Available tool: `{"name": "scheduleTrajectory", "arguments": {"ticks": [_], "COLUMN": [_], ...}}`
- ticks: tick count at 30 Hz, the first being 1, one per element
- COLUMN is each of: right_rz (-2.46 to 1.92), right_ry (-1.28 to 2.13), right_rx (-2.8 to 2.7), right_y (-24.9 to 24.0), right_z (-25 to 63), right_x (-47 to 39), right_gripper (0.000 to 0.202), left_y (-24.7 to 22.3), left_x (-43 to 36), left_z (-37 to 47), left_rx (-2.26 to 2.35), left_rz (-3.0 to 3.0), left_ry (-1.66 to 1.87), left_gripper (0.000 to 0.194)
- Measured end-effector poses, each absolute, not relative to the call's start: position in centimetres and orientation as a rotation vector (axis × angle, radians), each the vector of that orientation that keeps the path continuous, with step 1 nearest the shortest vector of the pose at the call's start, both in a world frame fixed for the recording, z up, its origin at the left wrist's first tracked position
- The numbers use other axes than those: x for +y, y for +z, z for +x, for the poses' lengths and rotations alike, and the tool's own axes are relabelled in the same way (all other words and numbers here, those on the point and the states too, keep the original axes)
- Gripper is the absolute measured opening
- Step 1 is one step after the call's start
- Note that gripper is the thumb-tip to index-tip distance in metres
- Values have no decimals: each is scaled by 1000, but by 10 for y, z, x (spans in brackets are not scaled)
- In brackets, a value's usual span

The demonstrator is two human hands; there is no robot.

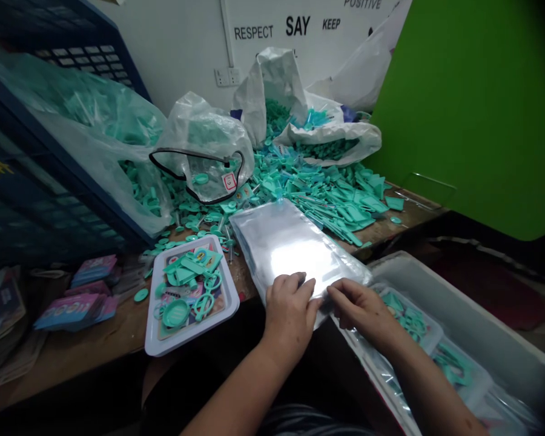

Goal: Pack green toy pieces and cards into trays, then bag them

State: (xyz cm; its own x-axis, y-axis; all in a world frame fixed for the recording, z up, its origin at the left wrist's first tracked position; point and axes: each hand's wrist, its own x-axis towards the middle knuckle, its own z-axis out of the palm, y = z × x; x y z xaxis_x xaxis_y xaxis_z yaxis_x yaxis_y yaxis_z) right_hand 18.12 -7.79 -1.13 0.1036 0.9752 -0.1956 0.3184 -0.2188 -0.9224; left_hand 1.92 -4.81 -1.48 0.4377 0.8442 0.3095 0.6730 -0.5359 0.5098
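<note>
A stack of clear, shiny plastic bags (284,233) lies on the table in front of me, its near end over the edge. My left hand (290,312) is closed at that near end, fingers bent over the film. Close beside it, my right hand (363,309) pinches the bag edge between thumb and fingertips. How many layers each hand grips is hidden. To the left stands a white tray (231,290) with turquoise plastic toy parts (176,313) and printed cards in it, untouched by either hand.
Loose turquoise parts (322,188) are heaped behind the bags, with open sacks (363,136) at the back. A blue crate (72,163) stands at left near small card packs (75,306). At right, a white bin (472,309) holds bagged trays. A green panel (472,121) rises beyond.
</note>
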Motion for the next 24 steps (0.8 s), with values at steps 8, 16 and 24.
{"name": "scheduleTrajectory", "arguments": {"ticks": [8,16,24], "right_rz": [-1504,-1395,-1347], "right_ry": [1195,1224,1235], "right_rx": [-1155,-1055,-1101], "right_y": [-16,-6,-2], "right_z": [180,180,179], "right_x": [-73,-67,-64], "right_gripper": [34,37,36], "left_y": [-15,-12,-8], "left_x": [-44,-36,-35], "left_z": [20,20,19], "left_rx": [1315,1293,1289], "left_rz": [2376,2224,2209], "left_ry": [787,893,970], "left_gripper": [31,36,27]}}
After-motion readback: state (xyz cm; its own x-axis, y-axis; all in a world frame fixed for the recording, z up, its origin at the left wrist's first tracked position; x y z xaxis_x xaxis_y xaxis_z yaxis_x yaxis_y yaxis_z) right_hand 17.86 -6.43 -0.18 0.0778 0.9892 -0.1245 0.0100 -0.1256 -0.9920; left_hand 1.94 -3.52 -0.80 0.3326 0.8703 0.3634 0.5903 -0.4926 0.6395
